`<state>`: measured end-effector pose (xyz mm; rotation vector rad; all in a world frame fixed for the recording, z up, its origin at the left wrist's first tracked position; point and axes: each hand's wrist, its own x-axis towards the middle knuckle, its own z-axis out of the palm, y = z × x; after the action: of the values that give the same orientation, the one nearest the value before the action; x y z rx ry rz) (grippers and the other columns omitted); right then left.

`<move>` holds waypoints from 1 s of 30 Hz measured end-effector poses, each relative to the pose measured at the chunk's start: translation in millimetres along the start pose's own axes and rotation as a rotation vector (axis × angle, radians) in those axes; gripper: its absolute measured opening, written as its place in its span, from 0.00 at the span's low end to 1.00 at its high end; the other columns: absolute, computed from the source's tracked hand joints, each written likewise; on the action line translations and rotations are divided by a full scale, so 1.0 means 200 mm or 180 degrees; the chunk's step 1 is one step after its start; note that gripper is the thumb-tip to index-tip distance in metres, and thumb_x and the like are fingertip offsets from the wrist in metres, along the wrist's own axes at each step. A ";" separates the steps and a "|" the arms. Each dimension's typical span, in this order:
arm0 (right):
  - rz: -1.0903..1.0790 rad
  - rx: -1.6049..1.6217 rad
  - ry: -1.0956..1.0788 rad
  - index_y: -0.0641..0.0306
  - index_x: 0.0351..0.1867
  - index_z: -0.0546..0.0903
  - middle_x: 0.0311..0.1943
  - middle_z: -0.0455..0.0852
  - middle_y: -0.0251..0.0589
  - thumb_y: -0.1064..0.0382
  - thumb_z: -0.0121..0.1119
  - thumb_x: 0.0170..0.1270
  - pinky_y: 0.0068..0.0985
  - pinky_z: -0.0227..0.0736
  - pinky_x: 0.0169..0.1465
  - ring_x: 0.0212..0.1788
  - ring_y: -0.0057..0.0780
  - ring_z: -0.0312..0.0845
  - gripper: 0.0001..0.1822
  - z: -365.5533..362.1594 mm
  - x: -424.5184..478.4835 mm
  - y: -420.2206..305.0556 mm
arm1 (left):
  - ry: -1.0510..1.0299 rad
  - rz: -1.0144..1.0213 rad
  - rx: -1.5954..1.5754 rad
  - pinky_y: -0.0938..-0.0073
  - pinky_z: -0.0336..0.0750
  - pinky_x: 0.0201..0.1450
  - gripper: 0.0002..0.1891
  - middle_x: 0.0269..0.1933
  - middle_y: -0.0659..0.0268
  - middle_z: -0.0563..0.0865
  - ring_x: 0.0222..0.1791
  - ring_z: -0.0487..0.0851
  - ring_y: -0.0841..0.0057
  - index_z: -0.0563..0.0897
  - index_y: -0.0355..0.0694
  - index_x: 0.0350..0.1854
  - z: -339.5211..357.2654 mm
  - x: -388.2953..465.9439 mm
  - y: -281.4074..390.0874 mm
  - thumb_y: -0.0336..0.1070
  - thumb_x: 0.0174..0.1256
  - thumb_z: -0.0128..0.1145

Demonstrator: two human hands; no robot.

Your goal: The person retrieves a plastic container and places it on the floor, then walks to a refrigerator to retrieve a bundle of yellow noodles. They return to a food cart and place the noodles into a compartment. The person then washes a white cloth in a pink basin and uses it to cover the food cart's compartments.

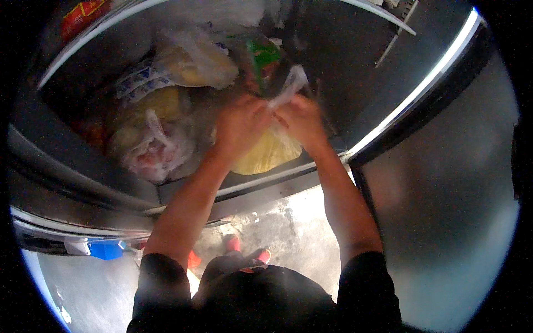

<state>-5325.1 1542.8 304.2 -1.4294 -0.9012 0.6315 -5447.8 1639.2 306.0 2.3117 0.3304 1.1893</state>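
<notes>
Inside a dark-walled, open cabinet that looks like a refrigerator or freezer, a clear plastic bag with yellow contents (268, 152) rests near the front edge. My left hand (241, 123) and my right hand (302, 120) meet at its gathered neck, both closed around the plastic. The whitish twisted top of the bag (293, 83) sticks up between my fingers. To the left lies a clear knotted bag with pinkish contents (156, 156). Behind it are yellowish bagged goods (195, 62) and a plastic bag with blue print (143, 81). My fingertips are partly blurred.
A green and red package (264, 58) lies behind my hands. A white-edged shelf (374, 14) curves above, with a red package (81, 18) at upper left. The cabinet's front rim (266, 181) crosses before me. An open door (445, 200) stands at right, its lit edge beside my right arm.
</notes>
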 end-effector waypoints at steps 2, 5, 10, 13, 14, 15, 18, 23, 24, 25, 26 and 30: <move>-0.0364 -0.0190 0.0119 0.64 0.38 0.79 0.30 0.82 0.35 0.68 0.60 0.51 0.22 0.72 0.35 0.31 0.23 0.76 0.11 0.00 0.02 0.04 | 0.0250 -0.0074 -0.0040 0.67 0.75 0.30 0.07 0.29 0.59 0.81 0.27 0.80 0.63 0.83 0.43 0.32 0.01 0.03 -0.03 0.35 0.52 0.56; -0.0773 -0.1028 0.0021 0.64 0.39 0.79 0.32 0.82 0.38 0.67 0.60 0.50 0.26 0.72 0.36 0.31 0.29 0.77 0.13 0.01 0.05 0.06 | 0.0277 0.0079 0.0314 0.68 0.74 0.29 0.06 0.27 0.57 0.80 0.26 0.80 0.63 0.81 0.39 0.31 -0.02 0.07 -0.04 0.32 0.53 0.55; -0.0873 -0.1880 -0.0066 0.63 0.34 0.79 0.24 0.81 0.40 0.62 0.62 0.50 0.27 0.71 0.32 0.26 0.28 0.75 0.11 0.03 0.07 0.02 | 0.0252 0.0191 0.0889 0.66 0.76 0.30 0.09 0.30 0.58 0.81 0.28 0.81 0.61 0.81 0.41 0.34 -0.08 0.10 -0.02 0.35 0.51 0.55; -0.0954 -0.2425 0.0130 0.63 0.30 0.80 0.22 0.80 0.41 0.58 0.64 0.49 0.27 0.70 0.30 0.23 0.28 0.74 0.11 0.05 0.06 -0.01 | 0.0457 0.0176 0.0810 0.65 0.76 0.31 0.08 0.30 0.57 0.82 0.28 0.81 0.61 0.81 0.39 0.33 -0.06 0.09 -0.06 0.34 0.51 0.55; -0.0953 -0.2570 0.0206 0.62 0.30 0.80 0.22 0.80 0.42 0.57 0.64 0.49 0.27 0.70 0.31 0.23 0.31 0.75 0.12 0.06 0.05 -0.01 | 0.0550 0.0068 0.0649 0.65 0.76 0.32 0.08 0.30 0.57 0.82 0.29 0.81 0.60 0.81 0.39 0.32 -0.06 0.08 -0.07 0.34 0.50 0.55; -0.0916 -0.2584 0.0217 0.62 0.30 0.80 0.22 0.80 0.42 0.57 0.64 0.48 0.28 0.70 0.31 0.23 0.32 0.75 0.12 0.06 0.05 -0.01 | 0.0639 -0.0038 0.0482 0.64 0.76 0.32 0.08 0.30 0.57 0.82 0.29 0.81 0.60 0.80 0.39 0.32 -0.05 0.08 -0.07 0.34 0.50 0.55; -0.0925 -0.2609 0.0256 0.59 0.31 0.80 0.23 0.81 0.42 0.56 0.64 0.48 0.29 0.71 0.31 0.24 0.36 0.77 0.12 0.05 0.06 0.01 | 0.0566 -0.0490 0.0531 0.63 0.76 0.33 0.07 0.30 0.55 0.82 0.30 0.81 0.59 0.80 0.39 0.30 -0.04 0.08 -0.07 0.34 0.50 0.54; -0.1273 -0.2754 0.0366 0.57 0.32 0.81 0.23 0.81 0.41 0.57 0.65 0.46 0.33 0.71 0.31 0.27 0.38 0.79 0.12 0.08 0.04 -0.01 | 0.0305 -0.0461 0.0946 0.61 0.76 0.35 0.07 0.32 0.54 0.82 0.31 0.81 0.57 0.79 0.38 0.29 -0.10 0.08 -0.10 0.34 0.50 0.54; -0.1143 -0.2737 0.0305 0.56 0.33 0.80 0.26 0.82 0.42 0.58 0.63 0.46 0.36 0.71 0.34 0.29 0.40 0.79 0.12 0.08 0.03 -0.04 | 0.0197 -0.0331 0.1108 0.61 0.76 0.35 0.07 0.32 0.54 0.82 0.31 0.81 0.56 0.79 0.38 0.30 -0.11 0.07 -0.13 0.34 0.51 0.54; -0.1014 -0.2719 0.0243 0.56 0.34 0.80 0.29 0.82 0.44 0.59 0.62 0.46 0.39 0.71 0.36 0.32 0.43 0.79 0.12 0.09 0.01 -0.07 | 0.0108 -0.0263 0.1111 0.62 0.76 0.35 0.07 0.32 0.55 0.82 0.31 0.81 0.57 0.79 0.38 0.30 -0.11 0.06 -0.14 0.35 0.51 0.54; -0.0885 -0.2700 0.0180 0.56 0.36 0.79 0.31 0.82 0.46 0.60 0.61 0.46 0.42 0.71 0.38 0.35 0.46 0.79 0.13 0.10 0.01 -0.08 | 0.0018 -0.0196 0.1115 0.62 0.76 0.35 0.07 0.32 0.55 0.82 0.31 0.81 0.59 0.78 0.39 0.31 -0.11 0.05 -0.14 0.35 0.51 0.54; -0.1282 -0.2982 0.0164 0.56 0.35 0.80 0.29 0.82 0.45 0.58 0.61 0.46 0.40 0.71 0.37 0.33 0.45 0.79 0.13 0.09 0.02 -0.05 | -0.0505 -0.0677 0.0047 0.68 0.75 0.33 0.06 0.30 0.57 0.82 0.29 0.82 0.65 0.79 0.40 0.32 -0.10 -0.01 -0.09 0.33 0.52 0.54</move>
<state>-5338.4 1555.8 312.5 -1.9708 -1.4935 -0.1859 -5465.6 1660.1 304.9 2.2995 0.5135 0.8975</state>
